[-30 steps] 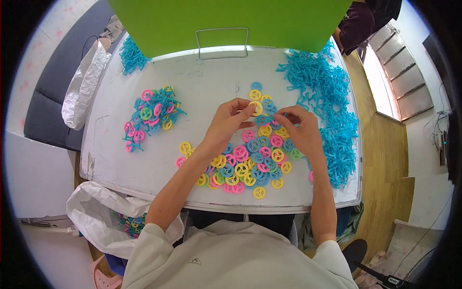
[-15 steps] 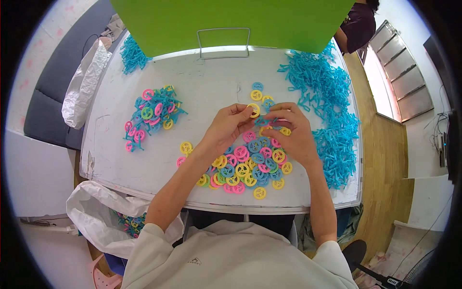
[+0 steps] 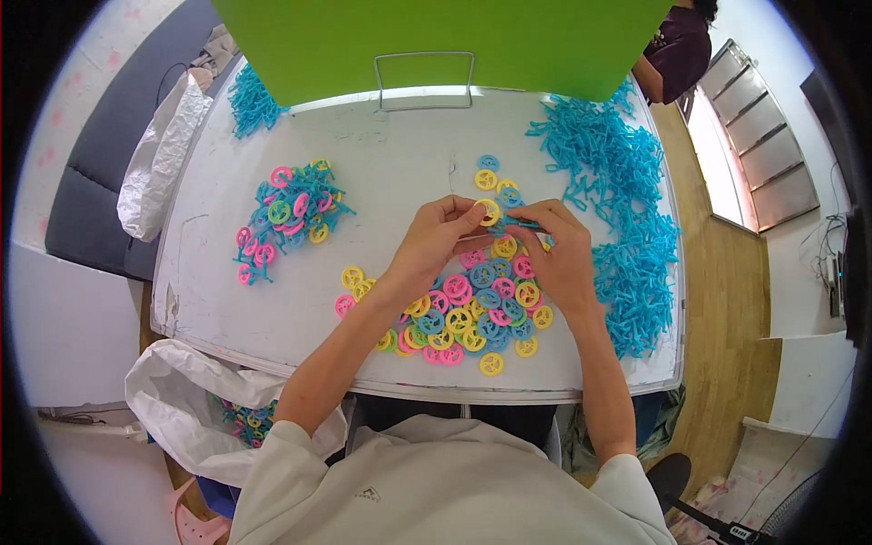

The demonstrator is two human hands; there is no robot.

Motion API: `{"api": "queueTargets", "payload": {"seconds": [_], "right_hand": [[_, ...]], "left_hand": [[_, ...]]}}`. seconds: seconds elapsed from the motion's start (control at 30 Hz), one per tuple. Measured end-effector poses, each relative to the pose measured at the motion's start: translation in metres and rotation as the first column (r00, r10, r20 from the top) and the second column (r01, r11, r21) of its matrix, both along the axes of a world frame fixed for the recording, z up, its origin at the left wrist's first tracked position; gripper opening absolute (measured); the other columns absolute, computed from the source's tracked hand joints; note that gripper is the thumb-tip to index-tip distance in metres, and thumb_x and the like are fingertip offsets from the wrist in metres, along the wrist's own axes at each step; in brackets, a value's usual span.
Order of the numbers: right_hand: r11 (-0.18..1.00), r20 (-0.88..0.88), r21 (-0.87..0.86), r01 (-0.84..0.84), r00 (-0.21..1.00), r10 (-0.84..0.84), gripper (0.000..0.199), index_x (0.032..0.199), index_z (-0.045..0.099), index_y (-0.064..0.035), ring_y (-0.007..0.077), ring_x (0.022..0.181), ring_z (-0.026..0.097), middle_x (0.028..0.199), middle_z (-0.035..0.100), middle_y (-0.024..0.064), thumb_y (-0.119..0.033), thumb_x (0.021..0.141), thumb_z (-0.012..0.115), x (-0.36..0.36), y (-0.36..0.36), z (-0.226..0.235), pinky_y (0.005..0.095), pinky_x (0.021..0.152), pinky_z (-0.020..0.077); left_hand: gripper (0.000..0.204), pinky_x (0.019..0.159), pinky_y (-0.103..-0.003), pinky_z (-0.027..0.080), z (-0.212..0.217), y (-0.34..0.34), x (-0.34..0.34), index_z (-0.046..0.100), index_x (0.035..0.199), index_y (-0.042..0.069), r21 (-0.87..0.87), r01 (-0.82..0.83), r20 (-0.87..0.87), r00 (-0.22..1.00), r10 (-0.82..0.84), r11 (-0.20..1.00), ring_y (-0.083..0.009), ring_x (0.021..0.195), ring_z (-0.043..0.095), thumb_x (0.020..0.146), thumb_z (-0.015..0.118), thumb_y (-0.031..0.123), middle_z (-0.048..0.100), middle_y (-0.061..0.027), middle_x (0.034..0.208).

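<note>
Between the thumb and fingers of my left hand (image 3: 438, 238) is a yellow plastic wheel (image 3: 489, 213), held up above the table. My right hand (image 3: 559, 254) pinches a small teal plastic piece (image 3: 520, 223) close against that wheel; whether the two are joined I cannot tell. Below both hands lies a heap of loose wheels (image 3: 459, 320) in pink, yellow, blue and green. A few more wheels, among them a yellow one (image 3: 486, 180), lie just beyond my fingers. To the left sits a pile of teal pieces with wheels on them (image 3: 289, 207).
Loose teal pieces (image 3: 618, 200) cover the table's right side, and a smaller heap (image 3: 254, 102) lies at the far left. A green panel (image 3: 436, 45) with a wire stand (image 3: 424, 109) rises at the back. A white sack (image 3: 173, 391) of parts hangs near left. Another person (image 3: 677, 59) is beyond the far right corner.
My hands have drawn closer together. The teal piece in my right hand now meets the yellow wheel, which has shifted slightly right.
</note>
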State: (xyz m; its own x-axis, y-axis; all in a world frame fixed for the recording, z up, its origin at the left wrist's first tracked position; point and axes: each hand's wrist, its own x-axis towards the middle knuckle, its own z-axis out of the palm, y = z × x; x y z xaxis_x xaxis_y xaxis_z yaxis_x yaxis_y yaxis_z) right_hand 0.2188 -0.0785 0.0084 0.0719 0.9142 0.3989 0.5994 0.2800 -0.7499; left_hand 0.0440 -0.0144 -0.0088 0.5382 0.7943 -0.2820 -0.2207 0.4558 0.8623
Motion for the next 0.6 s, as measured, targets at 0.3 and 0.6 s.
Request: {"api": "queueTargets", "payload": {"seconds": [0.3,0.6], "right_hand": [[1.000,0.043,0.005,-0.003,0.999,0.003,0.017,0.094,0.069,-0.0020,0.0234,0.077,0.065,0.088,0.067,0.0110,0.004,0.077,0.067,-0.0008,-0.0031,0.0037,0.0314,0.066,0.0498],[0.994,-0.071,0.039,-0.098,0.992,0.101,0.019,0.091,0.070,-0.0013,0.0205,0.075,0.066,0.086,0.069,0.0114,0.007,0.074,0.067,-0.0002,-0.0019,-0.0041,0.0287,0.065,0.0513]], "left_hand": [[0.024,0.083,-0.029,0.056,-0.0033,-0.0011,0.0000,0.055,0.104,-0.002,0.041,0.044,-0.096,0.995,-0.040,0.998,-0.0185,0.091,0.065,0.096,0.055,0.020,0.060,-0.0093,0.098],[0.014,0.081,-0.028,0.056,-0.0043,-0.0068,0.0036,0.056,0.100,-0.004,0.190,-0.042,-0.127,0.990,0.066,0.981,-0.0168,0.087,0.065,0.096,0.054,0.009,0.061,-0.0094,0.094]]}}
